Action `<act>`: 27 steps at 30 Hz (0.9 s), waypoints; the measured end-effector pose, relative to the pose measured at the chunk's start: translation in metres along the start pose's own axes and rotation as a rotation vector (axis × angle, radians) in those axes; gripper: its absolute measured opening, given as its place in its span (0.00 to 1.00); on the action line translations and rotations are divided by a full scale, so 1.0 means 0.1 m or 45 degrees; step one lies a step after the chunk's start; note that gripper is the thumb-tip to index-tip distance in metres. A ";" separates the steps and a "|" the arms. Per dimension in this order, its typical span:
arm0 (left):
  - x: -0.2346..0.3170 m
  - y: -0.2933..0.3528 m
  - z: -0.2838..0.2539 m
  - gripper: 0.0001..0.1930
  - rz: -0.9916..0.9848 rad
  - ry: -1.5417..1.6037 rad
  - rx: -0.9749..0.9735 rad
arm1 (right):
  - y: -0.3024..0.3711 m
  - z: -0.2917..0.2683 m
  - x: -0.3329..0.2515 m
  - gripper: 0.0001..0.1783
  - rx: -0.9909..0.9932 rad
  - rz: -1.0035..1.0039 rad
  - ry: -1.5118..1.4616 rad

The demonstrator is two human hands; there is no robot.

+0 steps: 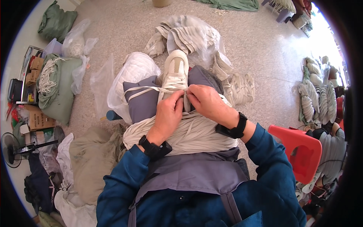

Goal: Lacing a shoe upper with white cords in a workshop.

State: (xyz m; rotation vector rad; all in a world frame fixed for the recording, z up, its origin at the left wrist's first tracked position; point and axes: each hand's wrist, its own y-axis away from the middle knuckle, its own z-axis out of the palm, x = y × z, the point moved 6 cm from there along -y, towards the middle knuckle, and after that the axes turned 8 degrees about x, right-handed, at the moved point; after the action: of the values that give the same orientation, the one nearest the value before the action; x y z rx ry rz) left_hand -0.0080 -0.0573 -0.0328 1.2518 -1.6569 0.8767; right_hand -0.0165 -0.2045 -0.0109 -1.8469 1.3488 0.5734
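A beige and white lace-up sneaker (176,68) points away from me between my knees, its toe at the far end. My left hand (167,115) is closed at the shoe's upper lacing, thumb and forefinger pinched on a shoelace (141,89). That lace trails off to the left over the grey cloth on my knee. From the other side, my right hand (210,103) pinches the lace close to the left fingertips. What lies right between the fingertips is partly hidden. Across my lap, under both wrists, rests a thick bundle of off-white laces (189,136).
Sneaker uppers in clear plastic (189,36) lie on the floor ahead, with more uppers (239,89) to the right. A white plastic bag (134,73) is beside my left knee. At right stands a red stool (298,151); at left, a green sack (60,90) and a fan (13,149).
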 end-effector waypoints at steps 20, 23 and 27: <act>0.03 0.24 -1.65 0.06 -0.443 0.279 -0.251 | -0.05 -0.10 -0.23 0.14 0.150 -0.089 0.184; 0.07 0.26 -1.54 0.09 -0.157 -0.222 -0.148 | -0.16 -0.23 -0.20 0.09 0.336 -0.184 0.237; 0.37 0.13 -1.11 0.13 0.423 -0.664 0.118 | -0.17 -0.14 0.05 0.06 0.250 -0.239 0.271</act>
State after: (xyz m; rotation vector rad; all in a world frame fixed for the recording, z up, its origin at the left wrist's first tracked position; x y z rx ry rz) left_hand -0.0013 0.0319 0.0432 1.3680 -2.3106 0.8756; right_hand -0.0001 -0.2156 -0.0009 -1.8840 1.2976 0.1441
